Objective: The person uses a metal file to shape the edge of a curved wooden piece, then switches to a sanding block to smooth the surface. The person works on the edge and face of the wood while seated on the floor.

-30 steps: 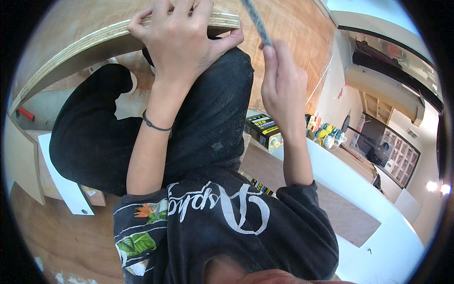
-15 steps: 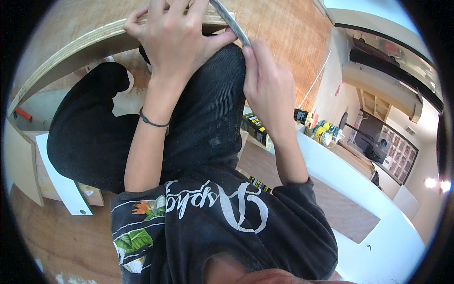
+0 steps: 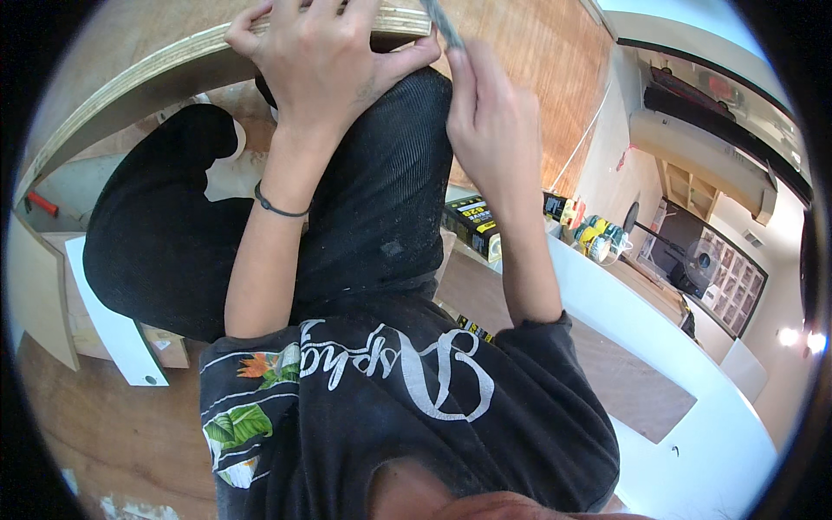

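Note:
My left hand grips the edge of a curved-looking plywood board, its fingers over the top and thumb stretched toward the board's right end. A dark band circles that wrist. My right hand pinches a narrow grey flat strip, perhaps a file, between thumb and fingers. The strip slants up past the board's right end and runs out of the picture's top. Whether it touches the board, I cannot tell. Beneath both hands is my bent knee in black trousers.
Left lie a red-handled tool and a white panel. Right of my leg stands a black-and-yellow box, beside green-and-yellow rolls or cans. A large white frame-like panel stretches along the lower right. A fan stands farther off.
My right hand has moved slightly away from me, carrying the grey strip upward and to the right along the board's end. My left hand has stayed almost in place.

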Demonstrator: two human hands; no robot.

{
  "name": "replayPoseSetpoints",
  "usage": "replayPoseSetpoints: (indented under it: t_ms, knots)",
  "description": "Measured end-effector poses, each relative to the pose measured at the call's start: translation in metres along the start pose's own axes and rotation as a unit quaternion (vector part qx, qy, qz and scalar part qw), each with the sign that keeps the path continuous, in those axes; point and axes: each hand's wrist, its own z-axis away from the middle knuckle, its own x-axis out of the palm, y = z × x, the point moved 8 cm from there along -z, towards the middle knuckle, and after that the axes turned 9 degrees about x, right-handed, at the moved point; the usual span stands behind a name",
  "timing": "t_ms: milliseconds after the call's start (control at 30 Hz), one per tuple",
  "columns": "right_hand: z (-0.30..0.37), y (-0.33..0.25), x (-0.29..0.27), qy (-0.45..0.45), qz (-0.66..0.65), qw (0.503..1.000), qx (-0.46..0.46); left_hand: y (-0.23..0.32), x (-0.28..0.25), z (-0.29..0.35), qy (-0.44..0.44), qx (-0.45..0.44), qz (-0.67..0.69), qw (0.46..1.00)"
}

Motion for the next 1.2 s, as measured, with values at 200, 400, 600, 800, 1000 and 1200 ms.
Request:
replayPoseSetpoints:
  t_ms: [200, 400, 600, 800, 1000, 1200]
  knots:
    - [0.002, -0.003, -0.001, -0.002, 0.014, 1.000, 0.016, 0.001, -0.005, -0.002, 0.029, 0.004, 0.022, 0.999]
    - [0.003, -0.001, 0.001, 0.008, 0.026, 0.999, 0.017, 0.005, -0.008, -0.004, 0.022, 0.034, 0.008, 0.999]
    - [0.006, -0.002, 0.001, 0.006, 0.019, 1.000, 0.022, 0.003, -0.005, -0.001, 0.003, 0.016, 0.011, 1.000]
    - [0.007, -0.016, -0.001, 0.019, 0.023, 1.000, -0.010, 0.001, -0.005, -0.001, 0.031, 0.007, 0.017, 0.999]
    - [0.010, -0.011, 0.000, 0.040, 0.013, 0.999, -0.010, 0.002, -0.007, 0.001, 0.032, 0.018, 0.015, 0.999]
    - [0.005, -0.002, 0.005, 0.024, 0.024, 0.999, 0.028, 0.003, -0.011, 0.000, 0.058, 0.035, 0.017, 0.998]
